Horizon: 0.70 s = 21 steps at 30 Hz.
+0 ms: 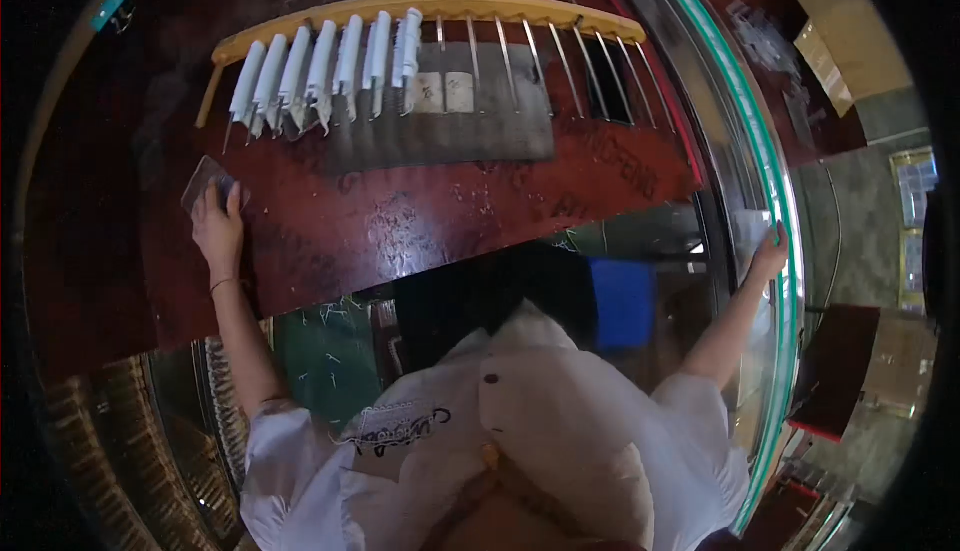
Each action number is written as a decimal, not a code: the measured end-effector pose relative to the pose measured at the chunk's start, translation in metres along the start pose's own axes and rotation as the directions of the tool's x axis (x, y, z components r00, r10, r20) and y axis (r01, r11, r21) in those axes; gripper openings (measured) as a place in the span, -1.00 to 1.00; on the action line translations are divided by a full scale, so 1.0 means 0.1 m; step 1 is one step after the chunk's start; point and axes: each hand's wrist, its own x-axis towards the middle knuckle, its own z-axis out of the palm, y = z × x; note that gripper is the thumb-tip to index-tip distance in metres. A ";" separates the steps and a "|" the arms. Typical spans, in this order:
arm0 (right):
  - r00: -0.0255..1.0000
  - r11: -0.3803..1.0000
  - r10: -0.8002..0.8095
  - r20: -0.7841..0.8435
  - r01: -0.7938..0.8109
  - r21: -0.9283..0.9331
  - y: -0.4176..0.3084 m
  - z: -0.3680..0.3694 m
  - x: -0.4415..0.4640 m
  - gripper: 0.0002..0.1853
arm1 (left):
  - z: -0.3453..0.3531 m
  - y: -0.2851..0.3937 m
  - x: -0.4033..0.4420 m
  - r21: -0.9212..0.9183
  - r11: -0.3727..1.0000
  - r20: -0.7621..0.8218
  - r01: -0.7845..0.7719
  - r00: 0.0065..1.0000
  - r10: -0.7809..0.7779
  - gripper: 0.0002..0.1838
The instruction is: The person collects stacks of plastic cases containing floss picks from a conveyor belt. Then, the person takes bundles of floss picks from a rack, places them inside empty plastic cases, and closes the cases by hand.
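My left hand (218, 229) is at the left of the dark red board, fingers and thumb closed over a clear flat plastic piece (207, 173). Out to the right, my right hand (768, 255) is closed beside the green-edged conveyor (765, 156). A small see-through plastic piece (750, 223) shows at its fingers, its outline faint. Beyond my hands lies a yellow rack bar (480, 3) with a row of thin metal rods. Several white folded strips (320, 61) hang on the left rods; the right rods (508, 56) are bare.
The dark red board (300, 241) spans the space before me, with a grey mat (450, 141) under the rods. A blue piece (622, 301) is below its front edge. Brown racks (90, 451) stand at lower left. A teal clip (112, 6) is at upper left.
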 end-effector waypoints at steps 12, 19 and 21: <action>0.550 0.104 -0.738 0.390 -0.479 0.872 -4.40 0.23 -1.94 -0.48 | -0.75 0.68 -0.25 -0.081 0.995 0.295 0.064 0.955 -0.038 -0.61; 0.489 0.002 -0.780 0.390 -0.622 0.783 -4.63 0.23 -2.08 -0.43 | -0.50 0.23 -0.50 -0.131 0.990 0.008 -0.057 0.998 0.059 -0.79; 0.414 0.106 -0.819 0.398 -0.572 0.813 -4.64 0.15 -2.03 -0.44 | -0.38 0.15 -0.67 -0.753 0.539 0.242 0.377 0.921 -0.307 -0.83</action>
